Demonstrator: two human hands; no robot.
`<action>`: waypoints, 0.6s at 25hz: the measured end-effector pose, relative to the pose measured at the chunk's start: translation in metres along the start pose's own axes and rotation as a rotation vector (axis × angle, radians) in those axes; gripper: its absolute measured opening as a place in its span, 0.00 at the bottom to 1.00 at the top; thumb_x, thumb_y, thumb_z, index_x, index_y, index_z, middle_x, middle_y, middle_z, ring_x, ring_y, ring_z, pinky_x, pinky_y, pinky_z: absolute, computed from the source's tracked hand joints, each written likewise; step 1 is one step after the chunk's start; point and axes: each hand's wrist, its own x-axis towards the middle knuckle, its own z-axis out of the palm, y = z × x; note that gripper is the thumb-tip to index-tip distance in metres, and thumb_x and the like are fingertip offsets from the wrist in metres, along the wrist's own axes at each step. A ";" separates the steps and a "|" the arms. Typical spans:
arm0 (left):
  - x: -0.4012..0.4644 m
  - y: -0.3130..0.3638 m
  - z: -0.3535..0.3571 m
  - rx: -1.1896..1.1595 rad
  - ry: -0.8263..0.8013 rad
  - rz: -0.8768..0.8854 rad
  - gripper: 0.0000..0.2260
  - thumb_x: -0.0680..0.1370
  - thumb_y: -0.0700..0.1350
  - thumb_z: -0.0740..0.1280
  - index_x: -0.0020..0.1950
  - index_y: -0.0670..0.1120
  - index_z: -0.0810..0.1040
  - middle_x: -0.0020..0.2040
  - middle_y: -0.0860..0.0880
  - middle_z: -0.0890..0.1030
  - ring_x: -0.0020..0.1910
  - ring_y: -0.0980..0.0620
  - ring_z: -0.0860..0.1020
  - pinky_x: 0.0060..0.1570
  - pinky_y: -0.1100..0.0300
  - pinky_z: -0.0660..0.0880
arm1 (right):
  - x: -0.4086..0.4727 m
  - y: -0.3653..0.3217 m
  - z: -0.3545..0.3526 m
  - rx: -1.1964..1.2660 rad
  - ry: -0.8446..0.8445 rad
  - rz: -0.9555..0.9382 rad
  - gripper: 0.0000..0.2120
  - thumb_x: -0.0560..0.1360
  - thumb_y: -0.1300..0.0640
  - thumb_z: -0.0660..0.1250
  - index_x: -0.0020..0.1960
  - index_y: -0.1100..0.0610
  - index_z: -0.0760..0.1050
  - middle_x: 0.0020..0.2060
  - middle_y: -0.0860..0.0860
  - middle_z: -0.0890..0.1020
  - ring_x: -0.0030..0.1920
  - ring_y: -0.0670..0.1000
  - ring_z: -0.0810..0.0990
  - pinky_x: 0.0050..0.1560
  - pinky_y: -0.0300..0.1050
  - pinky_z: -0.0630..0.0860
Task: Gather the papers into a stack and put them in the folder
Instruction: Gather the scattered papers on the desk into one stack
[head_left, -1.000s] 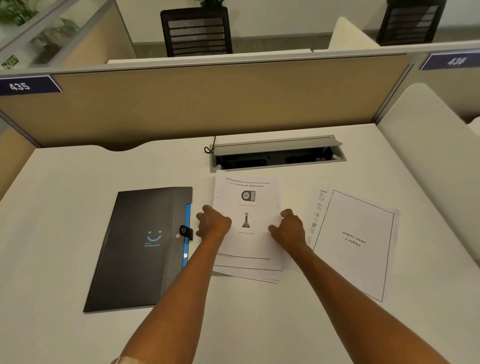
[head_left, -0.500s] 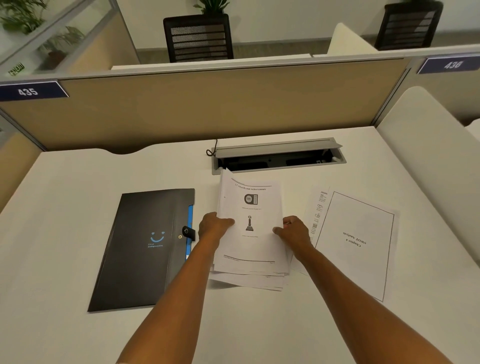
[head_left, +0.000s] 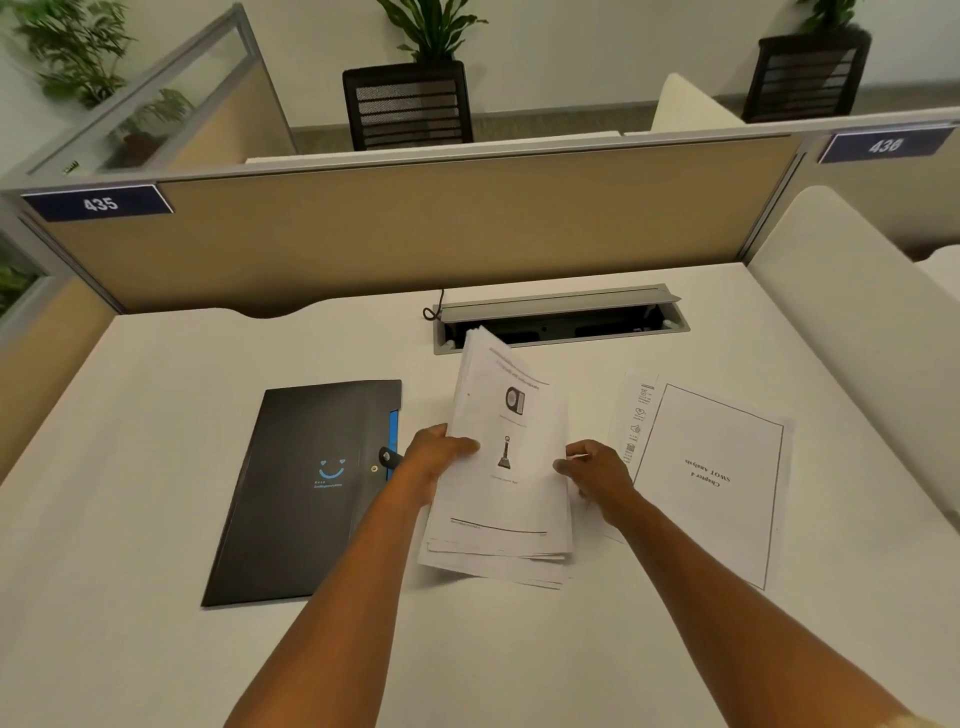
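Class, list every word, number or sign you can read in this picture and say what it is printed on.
"435": blue plate on the partition, left.
"436": blue plate, right; blurred.
"Chapter 4" and "SWOT Analysis": bordered sheet on the desk, upside down.
Smile logo: black folder; words beneath too small.
Held stack: print too small.

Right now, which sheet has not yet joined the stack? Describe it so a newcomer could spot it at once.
Start at the white desk and find the metal cable tray at its far edge. Nearer than it and to the right, a loose sheet lies flat beside the right hand. Unlike the stack in both hands, it has a rectangular border and an upside-down title.
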 end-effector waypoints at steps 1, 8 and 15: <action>-0.006 0.003 0.000 0.006 -0.026 0.031 0.18 0.75 0.40 0.71 0.64 0.41 0.76 0.57 0.41 0.82 0.50 0.42 0.81 0.48 0.51 0.79 | -0.004 0.001 -0.002 0.025 -0.007 0.000 0.19 0.67 0.50 0.74 0.56 0.54 0.78 0.48 0.53 0.83 0.44 0.54 0.81 0.50 0.53 0.80; -0.043 0.025 0.003 -0.060 -0.245 0.218 0.22 0.72 0.44 0.73 0.65 0.44 0.76 0.57 0.40 0.82 0.53 0.40 0.81 0.52 0.45 0.80 | -0.038 -0.001 -0.024 0.437 -0.200 0.060 0.25 0.72 0.41 0.71 0.61 0.57 0.74 0.51 0.58 0.84 0.46 0.56 0.82 0.46 0.51 0.79; -0.054 0.028 0.039 -0.060 -0.345 0.230 0.16 0.73 0.43 0.72 0.61 0.47 0.78 0.55 0.43 0.84 0.48 0.45 0.83 0.47 0.50 0.82 | -0.067 0.021 -0.078 0.920 -0.377 -0.004 0.17 0.69 0.47 0.74 0.54 0.54 0.84 0.57 0.57 0.84 0.57 0.57 0.83 0.63 0.60 0.75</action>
